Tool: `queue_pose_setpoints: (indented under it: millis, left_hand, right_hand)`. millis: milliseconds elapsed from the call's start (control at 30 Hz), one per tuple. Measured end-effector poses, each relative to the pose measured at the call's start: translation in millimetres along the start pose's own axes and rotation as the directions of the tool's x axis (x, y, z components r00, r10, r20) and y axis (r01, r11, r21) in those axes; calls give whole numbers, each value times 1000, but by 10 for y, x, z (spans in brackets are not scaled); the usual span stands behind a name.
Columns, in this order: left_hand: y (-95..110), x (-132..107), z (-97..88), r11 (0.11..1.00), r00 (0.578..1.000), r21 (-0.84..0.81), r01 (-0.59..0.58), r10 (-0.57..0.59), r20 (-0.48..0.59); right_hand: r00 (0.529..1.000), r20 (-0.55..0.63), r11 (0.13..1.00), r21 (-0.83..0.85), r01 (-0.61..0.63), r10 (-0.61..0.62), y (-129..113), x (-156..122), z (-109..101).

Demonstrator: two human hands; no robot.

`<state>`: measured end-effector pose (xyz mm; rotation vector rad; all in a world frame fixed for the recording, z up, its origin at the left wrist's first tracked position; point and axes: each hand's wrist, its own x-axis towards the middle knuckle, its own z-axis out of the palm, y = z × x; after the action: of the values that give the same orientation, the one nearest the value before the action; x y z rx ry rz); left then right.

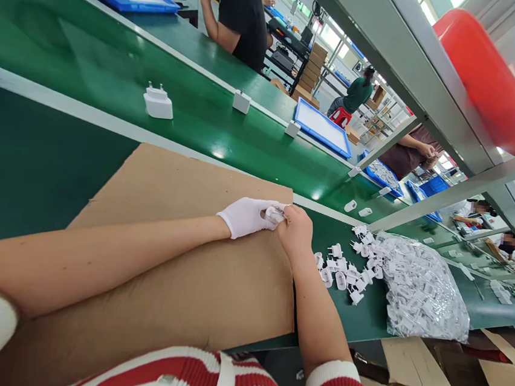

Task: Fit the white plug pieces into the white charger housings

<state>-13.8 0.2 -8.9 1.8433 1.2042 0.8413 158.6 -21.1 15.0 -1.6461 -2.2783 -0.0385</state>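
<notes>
Forearms (110, 258) angled inward over cardboard (230, 287), left hand (243, 217) and right hand (297, 230) each with grip clamped on a white piece (274, 214)

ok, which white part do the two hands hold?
The white part between the gloved left hand and bare right hand, over the cardboard sheet; others lie on the green belt, in the loose pile or in the clear bag.

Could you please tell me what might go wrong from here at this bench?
The small white piece could slip, as the gloved left hand and bare right hand meet around it.
The right forearm might knock the loose plug parts scattered beside it.
The full plastic bag sits close to the table's near edge, so a bump could tip it off.
</notes>
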Motion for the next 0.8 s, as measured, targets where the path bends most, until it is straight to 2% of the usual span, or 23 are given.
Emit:
queue_pose_setpoints:
  millis: [67, 167, 433, 633, 800]
  left_hand:
    - [24, -7, -22, 1000, 998, 20, 19, -21, 62]
    - [26, -7, -32, 995, 997, 90, 53, -59, 58]
    - [-84, 33, 7, 998, 997, 55, 14, -18, 71]
    - [-69, 33, 0, 997, 996, 74, 17, -23, 83]
    - [-55, 25, 1, 996, 997, 85, 19, -25, 70]
  right_hand:
    - [999, -38, 1000, -26, 12, -13, -10, -14, 17]
    - [997, -74, 998, -46, 30, -34, 15, -11, 25]
    - [988, -6, 988, -22, 155, -155, 58, 45, -61]
    - [996, -21, 995, -50, 82, -83, 22, 23, -64]
    - [995, -61, 997, -26, 79, -80, 14, -10, -75]
